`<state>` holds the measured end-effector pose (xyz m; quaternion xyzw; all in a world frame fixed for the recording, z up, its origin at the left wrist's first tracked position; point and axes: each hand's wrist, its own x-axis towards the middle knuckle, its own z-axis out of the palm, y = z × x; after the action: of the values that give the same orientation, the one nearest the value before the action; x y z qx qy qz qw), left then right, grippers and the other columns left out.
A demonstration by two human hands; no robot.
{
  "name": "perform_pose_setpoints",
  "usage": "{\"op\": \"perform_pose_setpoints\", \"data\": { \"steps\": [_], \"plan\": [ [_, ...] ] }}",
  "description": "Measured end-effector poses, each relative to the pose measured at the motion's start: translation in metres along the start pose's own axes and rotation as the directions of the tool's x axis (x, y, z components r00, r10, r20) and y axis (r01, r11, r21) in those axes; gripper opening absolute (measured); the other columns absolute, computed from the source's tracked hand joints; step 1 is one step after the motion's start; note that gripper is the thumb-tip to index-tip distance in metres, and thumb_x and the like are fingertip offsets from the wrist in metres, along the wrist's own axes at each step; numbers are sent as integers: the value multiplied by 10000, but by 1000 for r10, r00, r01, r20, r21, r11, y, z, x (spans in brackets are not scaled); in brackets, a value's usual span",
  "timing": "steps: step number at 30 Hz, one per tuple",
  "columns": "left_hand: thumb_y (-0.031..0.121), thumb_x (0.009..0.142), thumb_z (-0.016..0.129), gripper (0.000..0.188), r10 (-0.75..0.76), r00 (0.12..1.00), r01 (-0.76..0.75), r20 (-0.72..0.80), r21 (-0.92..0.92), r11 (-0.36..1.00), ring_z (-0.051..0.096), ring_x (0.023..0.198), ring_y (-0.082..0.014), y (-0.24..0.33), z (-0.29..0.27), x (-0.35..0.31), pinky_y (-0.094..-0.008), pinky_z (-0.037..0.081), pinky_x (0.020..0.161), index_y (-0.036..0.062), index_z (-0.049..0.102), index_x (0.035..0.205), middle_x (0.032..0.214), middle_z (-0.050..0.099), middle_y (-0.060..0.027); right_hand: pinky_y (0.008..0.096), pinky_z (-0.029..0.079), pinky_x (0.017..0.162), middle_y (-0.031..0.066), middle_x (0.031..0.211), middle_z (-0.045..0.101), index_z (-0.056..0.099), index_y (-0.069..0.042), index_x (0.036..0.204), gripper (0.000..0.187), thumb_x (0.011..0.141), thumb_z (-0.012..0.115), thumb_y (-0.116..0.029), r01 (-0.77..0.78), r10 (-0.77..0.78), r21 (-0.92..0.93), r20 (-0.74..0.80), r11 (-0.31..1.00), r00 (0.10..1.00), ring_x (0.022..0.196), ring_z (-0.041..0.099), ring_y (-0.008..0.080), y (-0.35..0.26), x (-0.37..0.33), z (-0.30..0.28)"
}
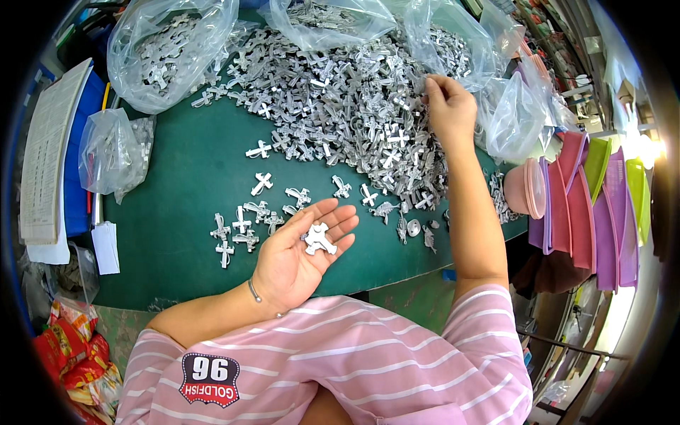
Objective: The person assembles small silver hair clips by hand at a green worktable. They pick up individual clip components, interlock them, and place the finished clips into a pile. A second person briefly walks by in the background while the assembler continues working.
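Observation:
My left hand (pixel 294 258) is turned palm up above the near side of the green table, its fingers loosely extended. Small silver metal crosses (pixel 319 239) rest in its palm, overlapping so that I cannot tell how many. At the right side of a big heap of silver metal crosses (pixel 340 99), my right hand (pixel 452 110) has thumb and fingers drawn together. Whatever lies between those fingertips is too hidden to name. Several loose crosses (pixel 244 219) lie spread on the table to the left of my left hand.
Clear plastic bags of metal pieces (pixel 170 60) line the far side. Small odd-shaped metal pieces (pixel 414 228) lie near the heap's front. A pink tub (pixel 525 188) and coloured plastic bins (pixel 574 205) stand right. Papers (pixel 53 156) and a small bag (pixel 113 152) are left.

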<state>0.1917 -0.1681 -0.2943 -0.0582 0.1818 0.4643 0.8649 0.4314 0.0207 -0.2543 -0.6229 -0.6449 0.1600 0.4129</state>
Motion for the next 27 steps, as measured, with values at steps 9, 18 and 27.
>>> {"op": "perform_pose_setpoints", "data": {
  "steps": [9, 18, 27],
  "plan": [
    [226, 994, 338, 368, -3, 1000, 3, -22, 3, 1000, 484, 1204, -297, 0, 2, 1, -405, 425, 1000, -1, 483, 1244, 1280, 504, -194, 247, 531, 515, 84, 781, 633, 603, 75, 954, 186, 872, 619, -91, -435, 256, 697, 352, 570, 900, 656, 661, 165, -40, -41, -30],
    [231, 993, 347, 345, 0, 1000, -1, -16, -41, 999, 522, 1136, -278, 3, -3, -2, -407, 442, 963, 23, 496, 1223, 1217, 539, -163, 343, 508, 701, 142, 818, 653, 663, 5, 833, 87, 791, 637, -66, 315, -297, 34, 443, 948, 846, 752, 641, 285, -62, -73, -19],
    [230, 986, 374, 309, 9, 1000, -9, -2, -15, 1000, 542, 1084, -254, 2, -7, 1, -391, 453, 929, 44, 521, 1183, 1154, 566, -130, 412, 477, 737, 192, 800, 627, 673, 8, 821, 204, 735, 727, -169, 165, -48, -442, 265, 882, 963, 778, 612, 353, -12, -1, -12]
  ]
}}
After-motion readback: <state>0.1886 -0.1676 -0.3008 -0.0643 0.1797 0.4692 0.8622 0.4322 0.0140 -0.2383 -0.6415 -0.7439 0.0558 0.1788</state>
